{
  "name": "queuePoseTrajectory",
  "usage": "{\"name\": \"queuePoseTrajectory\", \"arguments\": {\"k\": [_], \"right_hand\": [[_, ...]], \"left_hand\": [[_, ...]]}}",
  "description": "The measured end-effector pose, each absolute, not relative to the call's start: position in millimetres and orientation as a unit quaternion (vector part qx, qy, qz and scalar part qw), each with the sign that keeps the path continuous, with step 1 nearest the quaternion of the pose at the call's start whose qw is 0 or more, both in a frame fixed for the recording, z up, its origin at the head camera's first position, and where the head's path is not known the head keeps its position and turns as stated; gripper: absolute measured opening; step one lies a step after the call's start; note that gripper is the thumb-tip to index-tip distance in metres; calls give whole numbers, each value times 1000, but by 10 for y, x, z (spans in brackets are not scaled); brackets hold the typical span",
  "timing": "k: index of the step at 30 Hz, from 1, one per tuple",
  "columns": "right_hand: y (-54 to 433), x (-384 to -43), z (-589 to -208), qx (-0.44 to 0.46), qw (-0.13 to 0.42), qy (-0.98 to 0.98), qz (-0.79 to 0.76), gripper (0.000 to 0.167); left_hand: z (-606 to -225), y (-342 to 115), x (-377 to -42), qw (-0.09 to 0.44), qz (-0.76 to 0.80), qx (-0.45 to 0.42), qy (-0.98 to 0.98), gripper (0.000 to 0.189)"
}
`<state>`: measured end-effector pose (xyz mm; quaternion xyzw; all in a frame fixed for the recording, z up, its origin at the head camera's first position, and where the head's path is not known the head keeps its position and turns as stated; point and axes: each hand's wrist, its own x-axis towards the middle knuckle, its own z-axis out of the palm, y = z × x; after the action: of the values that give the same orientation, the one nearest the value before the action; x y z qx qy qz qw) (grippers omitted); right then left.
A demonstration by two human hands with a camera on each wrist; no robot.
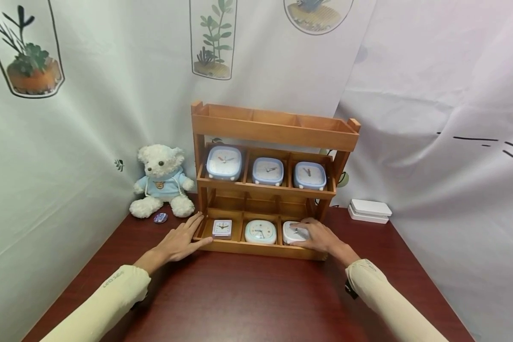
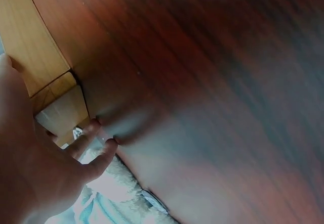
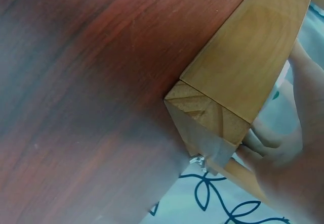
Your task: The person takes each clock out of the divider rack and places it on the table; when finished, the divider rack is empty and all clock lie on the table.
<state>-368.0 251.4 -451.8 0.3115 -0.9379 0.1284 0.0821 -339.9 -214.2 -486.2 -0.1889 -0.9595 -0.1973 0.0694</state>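
Observation:
A wooden three-tier shelf [image 1: 273, 128] stands on the dark red table. My left hand [image 1: 180, 240] rests at the bottom tier's left corner, fingers extended along its side and thumb at the front board [image 2: 38, 37]. Over in the bottom right compartment, my right hand [image 1: 318, 236] holds a white alarm clock [image 1: 288, 232], partly covered by the fingers. Beside it, the middle compartment has a pale mint clock [image 1: 261, 232]; the left one has a small square clock [image 1: 222, 228]. Blue-rimmed clocks [image 1: 224, 163] fill the middle tier.
A white teddy bear [image 1: 161, 178] in a blue hoodie sits left of the shelf, with a small round badge [image 1: 160, 218] before it. White flat boxes [image 1: 369, 210] lie at the right. Patterned white cloth [image 1: 132, 85] hangs behind the table [image 1: 248, 289].

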Motion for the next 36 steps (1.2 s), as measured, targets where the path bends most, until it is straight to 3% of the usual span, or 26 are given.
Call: {"name": "queuePoseTrajectory", "arguments": {"k": [7, 23, 36], "right_hand": [[2554, -3667, -4571, 325, 120, -927, 141, 54], [2649, -3486, -4335, 286, 151, -925, 198, 58], [3168, -3227, -4187, 295, 195, -917, 183, 58]], "left_hand": [[-4842, -2129, -3376, 60, -200, -187, -960, 95], [-4817, -2129, -3346, 65, -206, -193, -957, 95], [-4812, -2132, -3370, 58, -196, -199, -958, 94]]}}
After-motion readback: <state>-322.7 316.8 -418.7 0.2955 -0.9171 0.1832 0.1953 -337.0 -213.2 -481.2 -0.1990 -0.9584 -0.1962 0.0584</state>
